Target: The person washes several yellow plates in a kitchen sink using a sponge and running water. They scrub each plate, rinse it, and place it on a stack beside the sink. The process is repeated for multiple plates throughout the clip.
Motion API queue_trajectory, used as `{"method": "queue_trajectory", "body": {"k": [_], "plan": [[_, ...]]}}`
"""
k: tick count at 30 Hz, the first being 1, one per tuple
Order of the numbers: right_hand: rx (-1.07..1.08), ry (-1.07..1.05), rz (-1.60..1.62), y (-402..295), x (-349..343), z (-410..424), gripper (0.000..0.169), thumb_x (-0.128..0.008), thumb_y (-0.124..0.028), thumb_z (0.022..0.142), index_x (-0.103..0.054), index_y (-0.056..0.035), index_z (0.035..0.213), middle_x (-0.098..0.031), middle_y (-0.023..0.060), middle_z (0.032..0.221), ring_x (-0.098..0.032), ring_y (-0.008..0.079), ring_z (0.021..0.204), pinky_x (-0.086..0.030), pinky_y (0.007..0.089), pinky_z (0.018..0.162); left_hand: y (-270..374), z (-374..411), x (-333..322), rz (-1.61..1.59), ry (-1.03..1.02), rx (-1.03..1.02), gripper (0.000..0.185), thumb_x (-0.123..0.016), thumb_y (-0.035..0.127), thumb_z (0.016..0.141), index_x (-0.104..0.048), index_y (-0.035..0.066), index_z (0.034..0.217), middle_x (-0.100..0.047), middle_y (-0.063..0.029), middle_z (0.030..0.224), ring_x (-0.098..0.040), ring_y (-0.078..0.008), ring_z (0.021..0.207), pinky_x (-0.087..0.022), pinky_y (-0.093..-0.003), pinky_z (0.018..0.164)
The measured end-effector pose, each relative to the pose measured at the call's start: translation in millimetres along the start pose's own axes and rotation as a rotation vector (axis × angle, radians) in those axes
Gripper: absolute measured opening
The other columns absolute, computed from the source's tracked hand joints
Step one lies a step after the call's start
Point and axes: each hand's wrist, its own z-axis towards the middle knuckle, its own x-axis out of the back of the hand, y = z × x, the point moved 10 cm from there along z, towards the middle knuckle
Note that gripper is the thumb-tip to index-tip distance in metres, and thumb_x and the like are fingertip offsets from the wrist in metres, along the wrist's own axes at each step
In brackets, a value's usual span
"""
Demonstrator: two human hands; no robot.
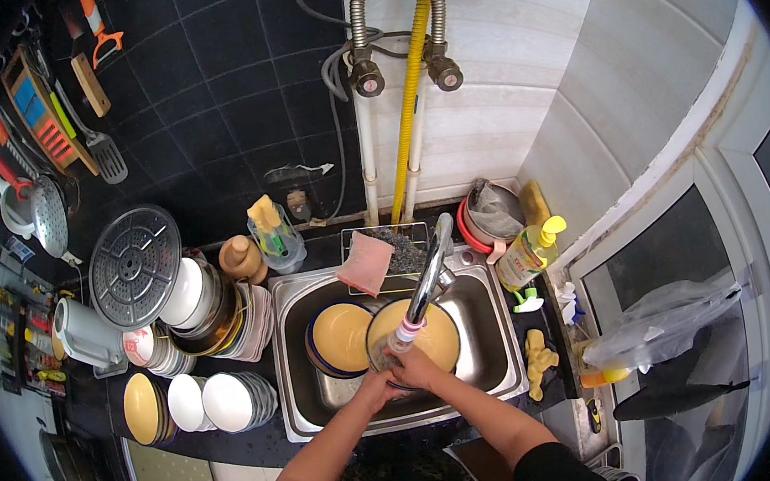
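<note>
A yellow bowl with a dark rim (438, 339) is tilted under the chrome faucet (432, 264) in the steel sink (498, 354). My left hand (376, 394) grips its near-left edge from below. Close beside it, my right hand (415, 367) is closed over the same edge, just below the faucet's pink and white nozzle (407, 331). A blurred greyish patch lies inside the bowl by my fingertips; I cannot tell whether it is water or a scrubber. To the left, stacked yellow bowls (343, 337) with blue rims rest in the sink.
A pink sponge (366, 263) and steel wool (405, 252) sit on a wire rack behind the sink. Stacked white bowls (227, 402), yellow bowls (141, 407) and a steamer plate (134, 266) crowd the left counter. Right are a detergent bottle (524, 256) and a yellow cloth (540, 364).
</note>
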Motion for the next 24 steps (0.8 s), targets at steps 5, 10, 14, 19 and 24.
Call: {"method": "queue_trajectory", "body": {"k": [5,10,14,19,24], "plan": [[-0.016,-0.195,-0.325,59.4,0.1,-38.0,0.022,-0.054,-0.008,0.066,-0.056,-0.0042,0.087,-0.056,0.0123,0.09,-0.053,0.0315,0.086,-0.042,0.0392,0.075,23.1,-12.9,22.9,0.122,0.134,-0.041,0.058,-0.042,-0.005,0.069,-0.025,0.006,0.123,-0.045,-0.0159,0.11,-0.054,-0.034,0.091,-0.053,-0.0464,0.068],[0.205,0.088,-0.617,13.1,38.0,-15.0,0.025,-0.051,-0.015,0.072,-0.057,-0.0043,0.094,-0.053,0.0136,0.1,-0.048,0.0286,0.099,-0.039,0.0348,0.085,-1.1,-12.3,-11.2,0.083,0.012,0.104,0.062,-0.042,-0.005,0.066,-0.023,0.006,0.124,-0.042,-0.0172,0.113,-0.053,-0.0358,0.094,-0.052,-0.0498,0.067],[0.078,-0.156,-0.229,8.2,4.6,-16.1,0.037,-0.048,-0.031,0.081,-0.053,-0.0045,0.107,-0.05,0.0157,0.11,-0.046,0.0297,0.104,-0.035,0.0344,0.09,-0.3,-0.8,-2.7,0.018,0.023,0.109,0.056,-0.042,-0.002,0.067,-0.027,0.004,0.121,-0.045,-0.0191,0.108,-0.055,-0.0363,0.09,-0.051,-0.0504,0.068],[-0.047,-0.492,-0.294,-9.0,0.0,-46.7,0.047,-0.052,-0.046,0.078,-0.059,-0.0051,0.099,-0.058,0.0142,0.094,-0.055,0.0315,0.087,-0.043,0.037,0.077,6.6,-4.8,35.5,-0.052,0.159,0.18,0.044,-0.039,0.01,0.075,-0.03,-0.003,0.115,-0.049,-0.0241,0.099,-0.057,-0.0377,0.083,-0.052,-0.0493,0.066],[-0.164,-0.038,-0.271,23.9,36.7,-48.5,0.039,-0.06,-0.043,0.073,-0.063,-0.0041,0.079,-0.06,0.0096,0.069,-0.059,0.0244,0.066,-0.044,0.0326,0.058,15.8,-3.3,7.1,0.127,0.137,0.231,0.056,-0.04,0.041,0.085,-0.031,-0.005,0.117,-0.048,-0.0232,0.103,-0.059,-0.0297,0.076,-0.053,-0.0378,0.065]]}}
